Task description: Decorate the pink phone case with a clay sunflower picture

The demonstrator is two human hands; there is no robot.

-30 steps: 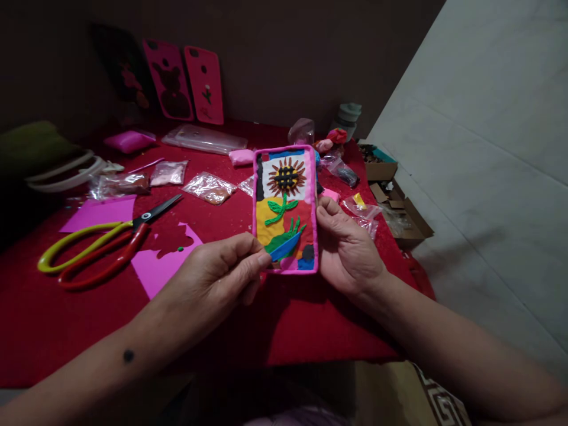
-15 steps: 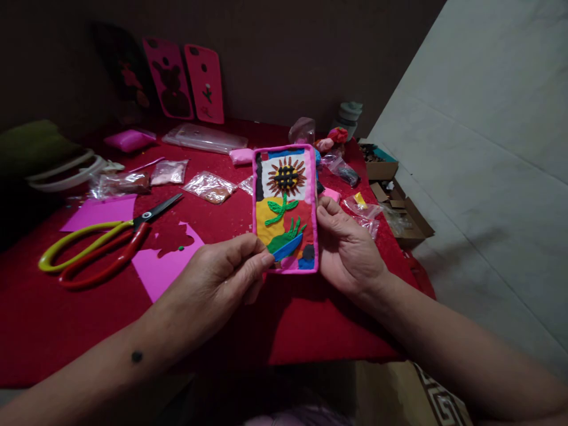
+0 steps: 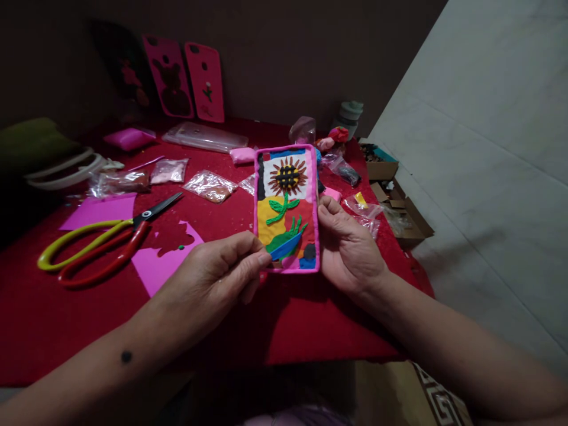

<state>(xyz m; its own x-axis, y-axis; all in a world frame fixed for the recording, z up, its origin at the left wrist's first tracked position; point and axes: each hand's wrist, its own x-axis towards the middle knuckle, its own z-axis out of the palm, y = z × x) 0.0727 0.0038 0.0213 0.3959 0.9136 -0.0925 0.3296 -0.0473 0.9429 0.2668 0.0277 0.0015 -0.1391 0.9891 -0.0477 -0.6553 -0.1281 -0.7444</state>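
A phone case [image 3: 276, 226], covered in coloured clay with a sunflower and a pink rim, is held upright above the table. My right hand [image 3: 350, 245] grips its right edge, thumb in front and fingers partly hidden behind. At the lower left corner, my left hand [image 3: 237, 263] is closed in a pinch on a blue modelling knife [image 3: 286, 247]. The knife's pointed blade slants up to the right over the green clay leaves, and its handle end is hidden in the fingers. Whether the blade touches the clay, I cannot tell.
Scissors [image 3: 128, 231] with yellow and red handles lie left on the red cloth [image 3: 222, 331], beside cut pink paper [image 3: 155, 269]. Clay packets [image 3: 210, 187] and a clear case [image 3: 204, 137] lie behind. Decorated cases [image 3: 206, 83] lean at the back wall. Cardboard boxes [image 3: 402, 219] stand right.
My left hand and the blue knife have shifted slightly left, and the blade sits at a slightly different angle. The case has barely moved to the right in my right hand.
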